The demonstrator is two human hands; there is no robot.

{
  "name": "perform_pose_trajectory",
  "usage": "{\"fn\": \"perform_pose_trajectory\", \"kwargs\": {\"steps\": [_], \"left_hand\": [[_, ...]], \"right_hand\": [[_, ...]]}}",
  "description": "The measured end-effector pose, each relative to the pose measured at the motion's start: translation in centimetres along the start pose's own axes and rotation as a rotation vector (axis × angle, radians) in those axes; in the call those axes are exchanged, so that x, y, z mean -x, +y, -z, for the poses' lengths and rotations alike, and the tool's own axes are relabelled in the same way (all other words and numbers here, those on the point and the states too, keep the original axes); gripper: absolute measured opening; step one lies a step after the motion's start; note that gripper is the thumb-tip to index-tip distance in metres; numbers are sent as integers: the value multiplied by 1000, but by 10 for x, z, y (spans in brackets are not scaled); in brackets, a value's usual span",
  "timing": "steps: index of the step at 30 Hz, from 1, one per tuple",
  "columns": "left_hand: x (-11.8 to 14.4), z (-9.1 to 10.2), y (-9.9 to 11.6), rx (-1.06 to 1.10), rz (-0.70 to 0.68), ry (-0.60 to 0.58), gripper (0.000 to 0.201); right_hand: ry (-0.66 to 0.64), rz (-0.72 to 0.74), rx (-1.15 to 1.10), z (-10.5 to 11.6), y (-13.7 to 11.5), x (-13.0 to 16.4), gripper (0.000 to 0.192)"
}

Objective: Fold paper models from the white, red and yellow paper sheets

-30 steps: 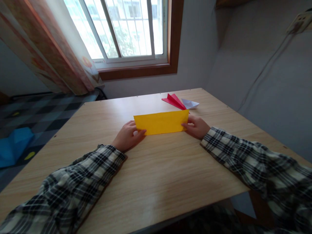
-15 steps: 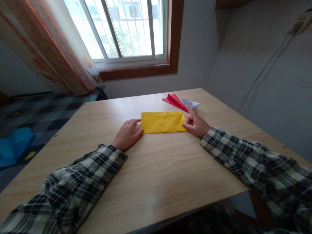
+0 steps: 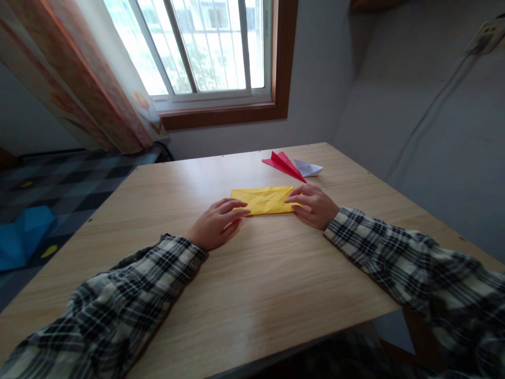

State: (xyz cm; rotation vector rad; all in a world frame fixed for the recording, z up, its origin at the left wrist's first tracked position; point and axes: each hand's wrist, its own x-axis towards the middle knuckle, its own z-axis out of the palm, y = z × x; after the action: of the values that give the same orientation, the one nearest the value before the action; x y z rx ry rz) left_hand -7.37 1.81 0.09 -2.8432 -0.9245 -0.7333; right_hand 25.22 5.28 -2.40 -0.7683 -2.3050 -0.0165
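Observation:
A folded yellow sheet of paper, creased and rectangular, lies flat on the wooden table. Over its left end reaches my left hand, palm down, fingers stretched out and apart from the thumb. My right hand is at the opposite end, its fingertips and thumb over the paper's right edge with a gap between them. Both hands are open. Just beyond the right hand rest a red paper plane and a white paper boat.
Past the table's left edge, a blue folded paper lies on a checked cloth. A window and curtain are behind the table. A cable hangs down the right wall.
The yellow paper has gone from tilted up between both hands to lying flat. My left hand has moved right over its edge, and both hands' fingers now extend over it.

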Motion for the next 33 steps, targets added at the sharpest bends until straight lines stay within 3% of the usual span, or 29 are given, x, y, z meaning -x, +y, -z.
{"fn": "perform_pose_trajectory", "kwargs": {"steps": [6,13,33], "left_hand": [[-1,-2,2,1,-67,-118,33],[-3,0,1,-11,-87,-198,35],[-10,-1,15,-89,-1,-223,41]], "right_hand": [[-143,174,-43,-3,-1,1,31],[-310,196,-54,-4,-3,0,39],[-371,220,-43,0,-15,-6,39]]}}
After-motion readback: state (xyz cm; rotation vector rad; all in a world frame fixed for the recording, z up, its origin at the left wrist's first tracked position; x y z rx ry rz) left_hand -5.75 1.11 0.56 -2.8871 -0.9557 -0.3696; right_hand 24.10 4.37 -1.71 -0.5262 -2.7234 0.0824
